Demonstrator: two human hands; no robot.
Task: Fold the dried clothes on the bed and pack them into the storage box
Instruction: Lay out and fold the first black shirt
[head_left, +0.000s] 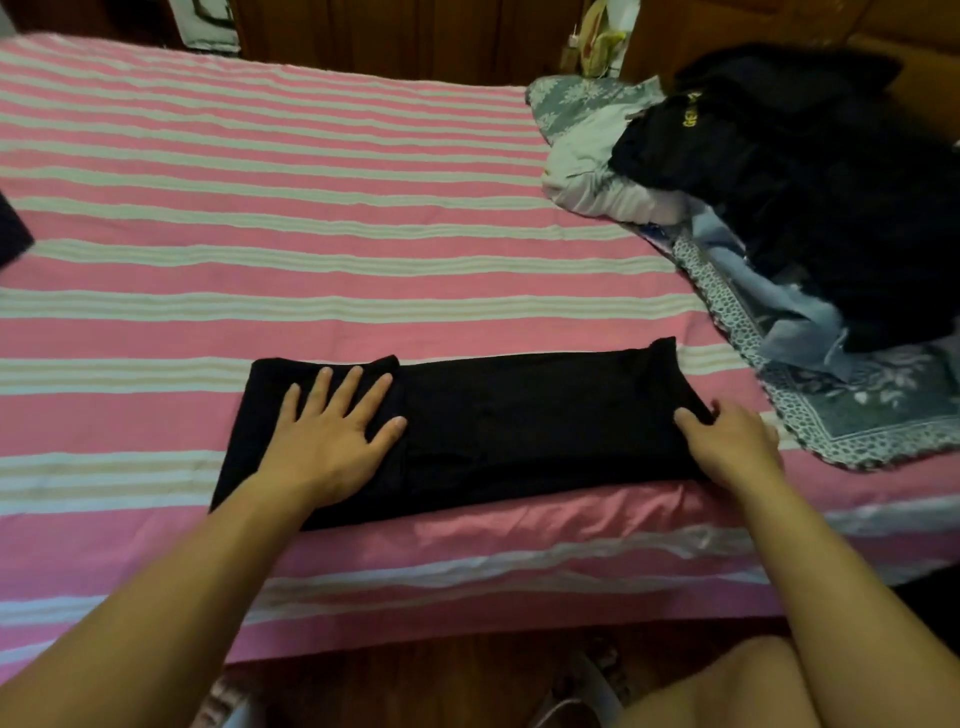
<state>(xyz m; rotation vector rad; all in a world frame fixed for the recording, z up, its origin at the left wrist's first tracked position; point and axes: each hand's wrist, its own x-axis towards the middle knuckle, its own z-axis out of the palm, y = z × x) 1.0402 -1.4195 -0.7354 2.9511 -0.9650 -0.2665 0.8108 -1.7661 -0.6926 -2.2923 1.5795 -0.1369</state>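
A black garment (519, 421), folded into a long flat strip, lies across the near part of the pink striped bed (311, 249). My left hand (332, 441) presses flat on the strip's left part with fingers spread. At the strip's right end my right hand (727, 441) grips the edge, thumb on top and fingers tucked under the cloth. No storage box is in view.
A pile of unfolded clothes (810, 171), mostly black with some light blue and white pieces, sits on a grey patterned cloth (883, 410) at the right of the bed. A dark piece of fabric (13, 234) shows at the left edge. Dark wooden furniture stands behind the bed.
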